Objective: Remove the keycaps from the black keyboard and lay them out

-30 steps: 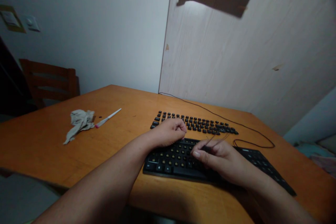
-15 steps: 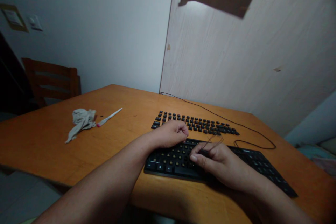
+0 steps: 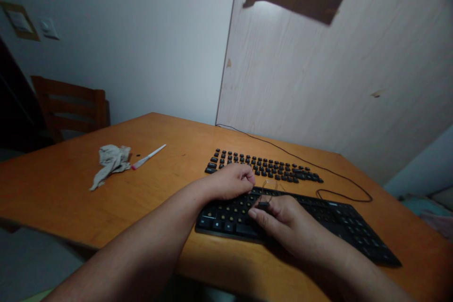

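Observation:
A black keyboard lies at the table's front, its left part largely stripped to bare switch posts; a few bottom-row caps and the right-hand block still have keys. My right hand is over its middle, thumb and fingers closed on a wire keycap puller with a dark handle; its thin wire loops point up and away. My left hand is curled closed at the keyboard's back edge; what its fingers hold, if anything, is hidden. Behind it, loose black keycaps lie in rows, partly covered by that hand.
On the wooden table to the left lie a crumpled grey cloth, a white brush and a small dark piece. A black cable runs along the back and loops at right. Walls stand behind; a wooden chair is at left.
My right hand has shifted slightly left and turned, so the puller's wire loops now stand more upright and further left. My left hand stays in place.

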Demonstrator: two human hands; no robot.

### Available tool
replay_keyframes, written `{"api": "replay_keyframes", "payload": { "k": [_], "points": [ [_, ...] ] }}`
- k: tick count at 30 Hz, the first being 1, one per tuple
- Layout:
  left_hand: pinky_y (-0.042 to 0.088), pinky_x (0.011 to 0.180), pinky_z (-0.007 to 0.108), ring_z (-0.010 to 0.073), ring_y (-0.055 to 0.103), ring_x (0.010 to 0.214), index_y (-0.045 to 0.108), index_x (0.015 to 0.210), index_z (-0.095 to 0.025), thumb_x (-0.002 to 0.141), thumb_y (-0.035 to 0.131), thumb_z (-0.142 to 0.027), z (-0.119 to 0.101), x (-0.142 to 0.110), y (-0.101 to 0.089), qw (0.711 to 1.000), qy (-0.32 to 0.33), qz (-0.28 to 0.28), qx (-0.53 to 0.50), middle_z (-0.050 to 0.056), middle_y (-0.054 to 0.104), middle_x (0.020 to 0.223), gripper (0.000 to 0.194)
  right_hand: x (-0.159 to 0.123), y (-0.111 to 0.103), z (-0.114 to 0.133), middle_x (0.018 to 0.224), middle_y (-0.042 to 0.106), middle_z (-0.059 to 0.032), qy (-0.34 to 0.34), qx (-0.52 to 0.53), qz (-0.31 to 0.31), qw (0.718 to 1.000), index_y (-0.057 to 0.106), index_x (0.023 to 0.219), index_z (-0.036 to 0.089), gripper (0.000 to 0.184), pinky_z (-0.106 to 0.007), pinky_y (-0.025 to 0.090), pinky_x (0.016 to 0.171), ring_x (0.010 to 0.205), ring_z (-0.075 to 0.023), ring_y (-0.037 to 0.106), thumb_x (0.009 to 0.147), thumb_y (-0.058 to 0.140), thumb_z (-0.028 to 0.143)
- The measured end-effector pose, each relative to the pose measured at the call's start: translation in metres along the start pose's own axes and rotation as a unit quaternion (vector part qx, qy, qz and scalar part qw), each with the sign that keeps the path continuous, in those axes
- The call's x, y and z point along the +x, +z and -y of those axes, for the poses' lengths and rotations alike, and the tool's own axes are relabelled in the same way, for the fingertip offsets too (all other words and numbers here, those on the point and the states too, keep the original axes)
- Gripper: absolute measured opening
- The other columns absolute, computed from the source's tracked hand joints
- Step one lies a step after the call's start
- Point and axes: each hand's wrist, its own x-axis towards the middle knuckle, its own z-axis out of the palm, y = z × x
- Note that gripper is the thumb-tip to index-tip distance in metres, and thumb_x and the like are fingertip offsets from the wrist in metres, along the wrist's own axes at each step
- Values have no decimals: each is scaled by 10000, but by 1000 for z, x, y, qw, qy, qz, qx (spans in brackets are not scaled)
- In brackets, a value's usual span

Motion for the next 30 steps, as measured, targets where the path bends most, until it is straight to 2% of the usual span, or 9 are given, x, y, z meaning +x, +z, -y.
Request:
{"api": "replay_keyframes", "payload": {
  "k": [6, 13, 16, 20, 25, 30],
  "points": [
    [372, 542, 196, 127, 554, 666, 630, 805, -170, 718, 512, -183, 1, 0, -1, 1000, -8, 23, 14, -13, 623, 706, 146, 0, 7, -3, 626, 508, 35, 47, 43, -30, 998, 537, 715, 184, 324, -214, 353, 537, 540, -95, 395, 970, 441, 360],
    [365, 543, 195, 126, 551, 683, 631, 839, -171, 721, 516, -201, 2, 1, 0, 999, -14, 35, 25, -12, 624, 737, 168, -1, 11, 2, 750, 614, -10, 30, 65, -42, 997, 581, 780, 193, 222, -256, 421, 644, 690, -150, 531, 936, 479, 314],
    [365, 549, 195, 126, 551, 684, 636, 836, -170, 720, 518, -195, 2, 0, -1, 999, -12, 32, 27, -10, 626, 739, 167, 0, 12, -2, 688, 556, 15, 42, 91, -53, 994, 555, 748, 192, 224, -241, 384, 592, 633, -126, 481, 926, 492, 312],
    [370, 556, 196, 125, 551, 674, 638, 830, -169, 726, 522, -187, -1, -1, -1, 999, -9, 33, 26, -11, 627, 726, 156, 1, 13, -9, 605, 441, 51, 68, 91, -98, 989, 523, 695, 184, 246, -231, 313, 529, 562, -97, 378, 894, 550, 326],
    [365, 540, 192, 125, 555, 672, 647, 853, -170, 713, 522, -171, -2, -2, 0, 999, -16, 43, 26, -10, 629, 734, 188, 3, 14, -11, 585, 465, 58, 97, 105, -128, 981, 518, 713, 188, 144, -230, 317, 520, 545, -96, 408, 843, 564, 230],
    [364, 520, 181, 108, 536, 626, 636, 898, -173, 692, 570, -175, -2, -4, -1, 996, -29, 83, 15, -29, 598, 700, 216, 2, 15, -12, 570, 469, 67, 111, 136, -131, 976, 504, 726, 196, 116, -224, 313, 489, 496, -85, 405, 836, 535, 212]
  ]
}}
